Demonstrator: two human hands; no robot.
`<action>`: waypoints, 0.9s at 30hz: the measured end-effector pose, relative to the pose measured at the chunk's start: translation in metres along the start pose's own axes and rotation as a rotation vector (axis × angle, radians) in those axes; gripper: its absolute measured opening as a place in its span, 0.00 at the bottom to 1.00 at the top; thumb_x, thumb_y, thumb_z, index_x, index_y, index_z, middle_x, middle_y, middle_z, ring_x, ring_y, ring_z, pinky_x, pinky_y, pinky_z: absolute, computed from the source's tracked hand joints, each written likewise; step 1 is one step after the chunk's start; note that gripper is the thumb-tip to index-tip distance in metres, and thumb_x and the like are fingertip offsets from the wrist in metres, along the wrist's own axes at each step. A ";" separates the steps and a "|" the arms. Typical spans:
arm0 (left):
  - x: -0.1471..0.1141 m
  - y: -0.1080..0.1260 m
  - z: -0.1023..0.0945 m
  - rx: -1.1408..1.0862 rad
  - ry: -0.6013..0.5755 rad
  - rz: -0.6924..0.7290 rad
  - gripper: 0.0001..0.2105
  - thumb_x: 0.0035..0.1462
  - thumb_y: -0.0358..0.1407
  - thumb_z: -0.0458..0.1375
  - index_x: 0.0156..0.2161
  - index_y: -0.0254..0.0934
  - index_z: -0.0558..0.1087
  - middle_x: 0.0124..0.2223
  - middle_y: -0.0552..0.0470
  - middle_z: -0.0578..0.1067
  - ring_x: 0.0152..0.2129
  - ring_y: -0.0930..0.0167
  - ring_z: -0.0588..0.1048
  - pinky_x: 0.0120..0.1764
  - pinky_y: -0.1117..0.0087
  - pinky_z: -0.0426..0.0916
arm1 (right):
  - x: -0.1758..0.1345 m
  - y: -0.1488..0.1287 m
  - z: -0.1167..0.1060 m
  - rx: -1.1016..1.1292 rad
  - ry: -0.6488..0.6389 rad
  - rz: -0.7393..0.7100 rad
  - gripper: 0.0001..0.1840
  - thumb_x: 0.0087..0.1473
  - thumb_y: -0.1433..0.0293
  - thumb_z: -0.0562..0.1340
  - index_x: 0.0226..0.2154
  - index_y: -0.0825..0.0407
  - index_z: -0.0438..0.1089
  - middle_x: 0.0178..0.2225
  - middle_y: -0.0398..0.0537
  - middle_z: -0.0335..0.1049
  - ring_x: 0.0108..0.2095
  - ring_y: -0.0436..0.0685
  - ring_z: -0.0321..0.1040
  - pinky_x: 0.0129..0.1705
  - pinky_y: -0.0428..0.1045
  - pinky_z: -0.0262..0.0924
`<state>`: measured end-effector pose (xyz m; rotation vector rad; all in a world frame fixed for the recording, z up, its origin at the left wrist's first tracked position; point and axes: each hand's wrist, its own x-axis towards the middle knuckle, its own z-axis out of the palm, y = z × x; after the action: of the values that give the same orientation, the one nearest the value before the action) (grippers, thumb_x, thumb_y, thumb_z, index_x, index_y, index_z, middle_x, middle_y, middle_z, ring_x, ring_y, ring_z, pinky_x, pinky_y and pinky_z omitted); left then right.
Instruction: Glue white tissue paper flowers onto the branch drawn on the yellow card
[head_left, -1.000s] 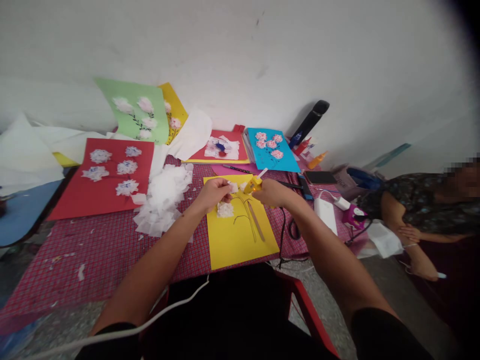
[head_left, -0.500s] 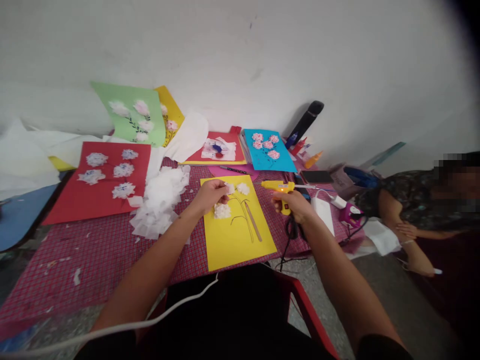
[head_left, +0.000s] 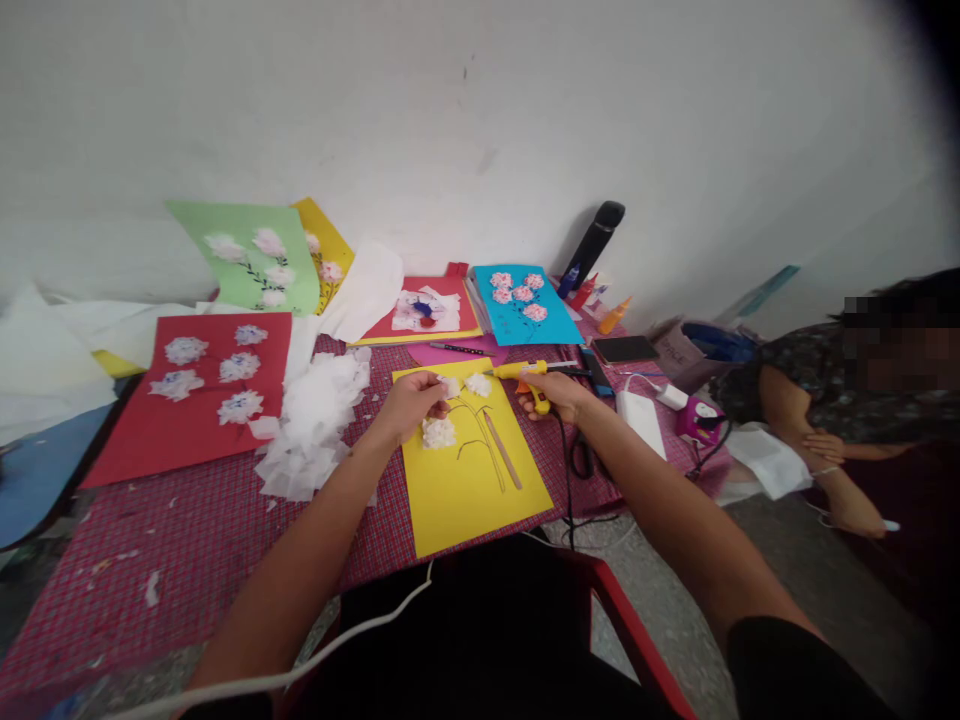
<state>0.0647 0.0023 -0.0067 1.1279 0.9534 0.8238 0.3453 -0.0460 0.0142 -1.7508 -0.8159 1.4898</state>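
On the table before me lies a yellow sheet (head_left: 450, 510) with drawn stems. A white tissue-paper flower (head_left: 439, 433) rests at its left, another tissue flower (head_left: 478, 384) near its top edge, and a pencil (head_left: 502, 451) beside the stems. My left hand (head_left: 415, 405) pinches a small white tissue flower (head_left: 450, 386) over the sheet's upper left. My right hand (head_left: 551, 392) is wrapped round the handle of a yellow glue gun (head_left: 531, 371). Its nozzle points left, close to the top flower and towards the held one.
A pile of white tissue pieces (head_left: 319, 420) lies left of the sheet. Finished flower pictures stand behind, on red card (head_left: 217, 400), green card (head_left: 262, 245) and blue card (head_left: 525, 325). A white power bank (head_left: 641, 425), a black cord (head_left: 568, 480) and a seated person (head_left: 847, 440) are at right.
My right hand has brought the glue gun left, from beside the yellow sheet to over its top right edge. My left hand keeps its pinch on the flower. The view has shifted slightly.
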 end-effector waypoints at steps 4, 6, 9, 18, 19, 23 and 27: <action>0.000 0.001 0.001 -0.009 0.000 -0.021 0.13 0.46 0.38 0.69 0.33 0.33 0.73 0.27 0.55 0.73 0.21 0.76 0.73 0.24 0.75 0.71 | -0.021 -0.010 -0.008 -0.717 0.252 -0.179 0.18 0.57 0.55 0.65 0.33 0.54 0.73 0.27 0.51 0.75 0.29 0.56 0.73 0.28 0.47 0.63; 0.000 0.002 0.001 -0.010 0.008 -0.037 0.13 0.46 0.38 0.69 0.33 0.33 0.73 0.26 0.55 0.73 0.20 0.76 0.73 0.24 0.75 0.71 | -0.037 -0.009 -0.004 -1.053 0.444 -0.332 0.17 0.57 0.56 0.63 0.33 0.55 0.74 0.32 0.56 0.77 0.33 0.59 0.74 0.32 0.48 0.61; 0.001 0.002 0.002 -0.006 0.018 -0.050 0.12 0.47 0.37 0.69 0.32 0.33 0.72 0.25 0.55 0.73 0.20 0.76 0.73 0.25 0.74 0.71 | -0.059 0.005 0.018 -1.215 0.355 -0.462 0.16 0.62 0.59 0.58 0.35 0.53 0.75 0.35 0.56 0.79 0.34 0.58 0.74 0.33 0.48 0.60; 0.001 0.000 0.003 0.011 0.013 -0.052 0.11 0.49 0.37 0.68 0.34 0.32 0.74 0.26 0.54 0.74 0.20 0.75 0.74 0.25 0.75 0.72 | -0.072 0.033 0.071 -1.417 0.202 -0.297 0.15 0.60 0.66 0.58 0.39 0.58 0.77 0.38 0.64 0.80 0.38 0.64 0.78 0.38 0.51 0.64; 0.001 -0.001 0.003 0.016 0.009 -0.050 0.11 0.49 0.37 0.68 0.33 0.32 0.75 0.25 0.54 0.74 0.20 0.75 0.74 0.25 0.75 0.72 | -0.072 0.031 0.069 -1.418 0.215 -0.293 0.15 0.60 0.67 0.58 0.39 0.58 0.76 0.39 0.65 0.79 0.39 0.65 0.78 0.38 0.51 0.64; 0.001 -0.004 0.003 0.048 0.000 -0.039 0.10 0.50 0.38 0.67 0.33 0.32 0.75 0.26 0.52 0.75 0.22 0.74 0.75 0.25 0.75 0.73 | -0.078 0.029 0.061 -1.235 0.312 -0.390 0.14 0.59 0.68 0.57 0.44 0.57 0.73 0.36 0.60 0.79 0.36 0.62 0.77 0.37 0.50 0.64; -0.001 -0.003 0.005 0.062 -0.004 -0.037 0.10 0.50 0.38 0.67 0.33 0.32 0.76 0.27 0.51 0.75 0.23 0.74 0.75 0.26 0.75 0.73 | -0.082 0.035 0.068 -0.751 0.223 -0.686 0.16 0.60 0.70 0.55 0.49 0.53 0.70 0.32 0.48 0.78 0.30 0.55 0.73 0.36 0.48 0.65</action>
<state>0.0692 -0.0011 -0.0082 1.1618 0.9994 0.7658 0.2676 -0.1260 0.0238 -1.7874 -1.7781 0.5377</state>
